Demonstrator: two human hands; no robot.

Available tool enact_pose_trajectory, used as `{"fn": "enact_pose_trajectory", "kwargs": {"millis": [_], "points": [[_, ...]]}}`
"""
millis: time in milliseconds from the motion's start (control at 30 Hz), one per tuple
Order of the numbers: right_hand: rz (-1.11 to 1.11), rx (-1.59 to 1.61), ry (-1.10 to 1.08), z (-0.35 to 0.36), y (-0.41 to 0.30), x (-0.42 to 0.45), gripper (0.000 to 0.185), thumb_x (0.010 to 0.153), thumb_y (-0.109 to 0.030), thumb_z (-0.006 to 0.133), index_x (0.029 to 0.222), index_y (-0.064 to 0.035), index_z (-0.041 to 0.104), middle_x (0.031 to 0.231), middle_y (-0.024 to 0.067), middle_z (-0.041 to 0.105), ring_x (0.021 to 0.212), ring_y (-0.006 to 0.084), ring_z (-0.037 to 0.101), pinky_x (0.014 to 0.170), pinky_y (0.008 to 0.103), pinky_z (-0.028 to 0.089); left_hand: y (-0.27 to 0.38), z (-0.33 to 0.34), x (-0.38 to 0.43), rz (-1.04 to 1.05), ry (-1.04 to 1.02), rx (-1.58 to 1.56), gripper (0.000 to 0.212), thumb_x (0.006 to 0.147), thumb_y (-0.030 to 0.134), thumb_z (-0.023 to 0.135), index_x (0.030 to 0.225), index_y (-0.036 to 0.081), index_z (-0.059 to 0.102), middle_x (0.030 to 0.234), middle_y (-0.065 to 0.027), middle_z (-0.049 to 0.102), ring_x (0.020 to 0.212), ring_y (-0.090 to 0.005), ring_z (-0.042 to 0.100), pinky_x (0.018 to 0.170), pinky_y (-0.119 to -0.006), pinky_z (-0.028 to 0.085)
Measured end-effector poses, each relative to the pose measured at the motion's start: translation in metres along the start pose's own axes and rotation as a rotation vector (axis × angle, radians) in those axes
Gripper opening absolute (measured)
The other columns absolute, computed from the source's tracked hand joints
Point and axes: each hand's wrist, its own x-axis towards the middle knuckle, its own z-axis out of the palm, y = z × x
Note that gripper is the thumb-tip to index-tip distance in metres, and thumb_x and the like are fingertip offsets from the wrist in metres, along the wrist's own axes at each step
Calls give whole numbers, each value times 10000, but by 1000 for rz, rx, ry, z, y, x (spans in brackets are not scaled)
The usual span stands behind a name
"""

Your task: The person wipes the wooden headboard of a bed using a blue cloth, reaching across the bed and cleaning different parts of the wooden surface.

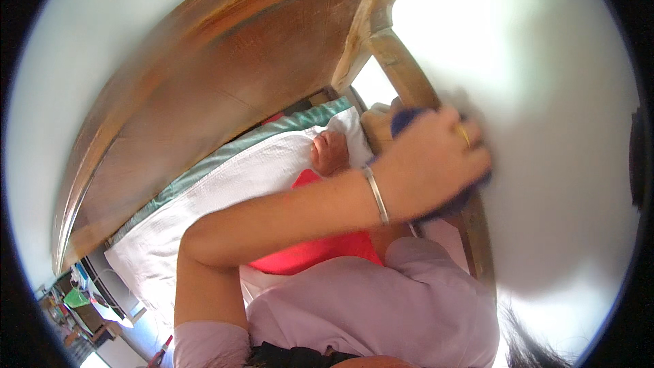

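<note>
My left hand (434, 163) reaches across my body and is shut on a dark blue cloth (406, 120), pressed over the wooden side rail (403, 69) of a bed. The hand is slightly blurred; it wears a gold-coloured ring and a silver-coloured bangle (377, 194). Cloth shows at both edges of the palm. Beyond my left forearm, what appears to be my right hand (329, 152) rests curled on the white bedsheet (255, 158). Most of my right arm is hidden behind the left forearm, and I cannot tell whether those fingers hold anything.
A tall brown wooden headboard or end panel (230, 61) curves along the far side, joined to a carved post (380, 5). Green patterned fabric (225, 153) shows along the mattress edge. Red fabric (317, 253) lies over my lap. At lower left are cluttered shelves (71, 312).
</note>
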Motion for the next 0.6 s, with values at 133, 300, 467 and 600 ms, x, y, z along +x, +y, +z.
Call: {"fn": "enact_pose_trajectory", "kwargs": {"millis": [133, 300, 467, 600], "points": [[-14, -259, -22, 1, 2, 2, 337, 745, -292, 542, 980, -51, 539, 1046, 145, 505, 962, 322, 476, 828, 495, 352, -62, -22, 7, 17, 82, 214, 139, 737, 150, 510, 852, 96, 566, 852, -69, 544, 843, -255, 506, 741, -356, 406], [-3, 20, 19, -2, 0, 4, 392, 750, -289, 539, 1068, -61, 520, 1105, 181, 485, 970, 367, 463, 834, 508, 338, -92, -25, 10, -70, 137, 271, 154, 726, 95, 543, 877, 68, 556, 881, -98, 558, 868, -318, 499, 760, -375, 430], [8, 12, -17, 0, 2, 1, 308, 749, -245, 530, 994, -58, 521, 1019, 180, 495, 904, 365, 470, 785, 490, 346, -80, -10, 0, -140, 156, 180, 102, 689, 62, 534, 790, 64, 536, 831, -111, 539, 800, -304, 489, 706, -368, 419], [55, 17, -25, -1, 8, -3, 242, 749, -210, 524, 935, -56, 521, 951, 179, 503, 851, 364, 475, 747, 475, 352, -11, 17, -6, -69, 137, -58, 66, 679, 114, 539, 719, 66, 516, 790, -98, 510, 738, -263, 474, 665, -341, 410]]}}
